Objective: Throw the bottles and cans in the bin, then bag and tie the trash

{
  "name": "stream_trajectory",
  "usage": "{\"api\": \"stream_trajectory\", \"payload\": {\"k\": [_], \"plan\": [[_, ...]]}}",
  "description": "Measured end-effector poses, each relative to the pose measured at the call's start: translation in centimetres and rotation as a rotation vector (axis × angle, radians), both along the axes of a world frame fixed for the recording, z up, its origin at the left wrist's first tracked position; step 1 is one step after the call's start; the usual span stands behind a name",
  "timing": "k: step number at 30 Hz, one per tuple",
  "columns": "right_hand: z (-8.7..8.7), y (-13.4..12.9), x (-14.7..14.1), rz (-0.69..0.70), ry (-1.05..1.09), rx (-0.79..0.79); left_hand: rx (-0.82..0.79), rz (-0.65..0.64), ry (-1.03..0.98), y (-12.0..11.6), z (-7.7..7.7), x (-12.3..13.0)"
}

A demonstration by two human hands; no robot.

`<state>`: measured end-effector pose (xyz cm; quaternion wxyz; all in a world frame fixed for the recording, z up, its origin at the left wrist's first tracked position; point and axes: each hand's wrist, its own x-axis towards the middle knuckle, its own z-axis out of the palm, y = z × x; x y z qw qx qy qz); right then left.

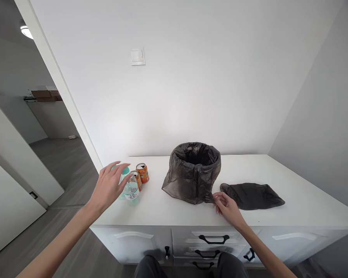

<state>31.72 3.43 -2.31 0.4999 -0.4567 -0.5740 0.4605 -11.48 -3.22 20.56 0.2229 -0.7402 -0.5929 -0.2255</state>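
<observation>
A black garbage bag (188,183) lines an upright bin on the white cabinet top, its mouth folded outward and its skirt hanging loose around the sides. My right hand (227,208) pinches the lower right corner of that skirt. Over at the left, my left hand (108,183) hovers with fingers spread beside a clear plastic bottle (131,192); whether it touches the bottle I cannot tell. Another bottle with a green cap (125,170) stands partly hidden behind the hand. Two orange drink cans, one in front (137,179) and one behind (142,173), stand by the bottles.
A second black plastic bag (253,196) lies flat to the right of the bin. The white cabinet top (162,212) meets the wall at the back. Drawers with black handles (214,239) are below its front edge. A doorway opens at the left.
</observation>
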Motion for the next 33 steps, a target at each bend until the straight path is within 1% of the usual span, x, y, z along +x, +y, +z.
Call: {"api": "stream_trajectory", "payload": {"k": [2, 5, 7, 8, 9, 10, 12, 13, 14, 15, 16, 17, 18, 19, 20, 21, 23, 25, 27, 29, 31, 33], "plan": [[-0.4, 0.2, 0.0, 0.004, 0.004, 0.009, -0.071, -0.007, -0.037, 0.0, -0.5, -0.1], [-0.9, 0.5, 0.0, 0.014, 0.003, 0.020, -0.138, -0.005, -0.136, -1.3, -1.1, 0.2], [-1.1, 0.6, 0.1, 0.017, -0.001, 0.029, -0.112, -0.052, -0.172, -2.8, -0.5, 0.6], [-1.2, 0.6, 0.1, 0.017, -0.002, 0.033, -0.064, -0.082, -0.183, -3.6, 0.3, 1.0], [-1.2, 0.7, 0.1, 0.018, -0.003, 0.036, 0.004, -0.101, -0.199, -4.5, 1.4, 1.7], [-1.2, 0.7, 0.1, 0.019, -0.001, 0.040, 0.094, -0.114, -0.226, -5.4, 2.8, 2.6], [-1.3, 0.6, 0.1, 0.025, 0.001, 0.044, 0.290, -0.112, -0.322, -6.8, 6.2, 5.1], [-1.3, 0.6, 0.1, 0.026, 0.001, 0.044, 0.388, -0.152, -0.396, -7.2, 8.1, 6.7], [-1.3, 0.6, 0.0, 0.025, -0.001, 0.045, 0.439, -0.207, -0.477, -7.2, 9.9, 8.3], [-1.2, 0.6, 0.0, 0.022, -0.005, 0.044, 0.480, -0.258, -0.538, -6.9, 11.4, 10.0], [-1.2, 0.5, -0.1, 0.019, -0.011, 0.043, 0.506, -0.320, -0.557, -6.1, 12.7, 11.6], [-1.2, 0.5, -0.1, 0.017, -0.017, 0.043, 0.510, -0.394, -0.551, -4.9, 13.6, 13.1], [-1.1, 0.5, -0.1, 0.015, -0.023, 0.044, 0.456, -0.466, -0.526, -3.4, 14.0, 14.4], [-1.1, 0.5, -0.2, 0.013, -0.029, 0.046, 0.402, -0.513, -0.508, -1.6, 14.1, 15.4], [-1.0, 0.5, -0.2, 0.013, -0.034, 0.049, 0.342, -0.555, -0.488, 0.3, 13.7, 16.3], [-1.0, 0.5, -0.2, 0.012, -0.038, 0.051, 0.269, -0.587, -0.460, 2.3, 13.0, 16.9], [-0.9, 0.5, -0.2, 0.010, -0.045, 0.053, 0.106, -0.601, -0.412, 5.9, 10.9, 17.8], [-0.8, 0.6, -0.1, 0.008, -0.046, 0.052, -0.047, -0.588, -0.384, 8.7, 8.6, 18.2], [-0.8, 0.7, -0.1, 0.006, -0.043, 0.051, -0.161, -0.563, -0.374, 10.5, 6.6, 18.4], [-0.9, 0.9, -0.1, 0.003, -0.041, 0.055, -0.244, -0.533, -0.365, 11.7, 5.2, 18.4], [-1.0, 1.1, -0.1, 0.000, -0.040, 0.061, -0.301, -0.512, -0.345, 12.4, 4.5, 18.4], [-1.1, 1.1, -0.1, -0.005, -0.042, 0.061, -0.339, -0.507, -0.311, 12.8, 4.2, 18.4]]}}
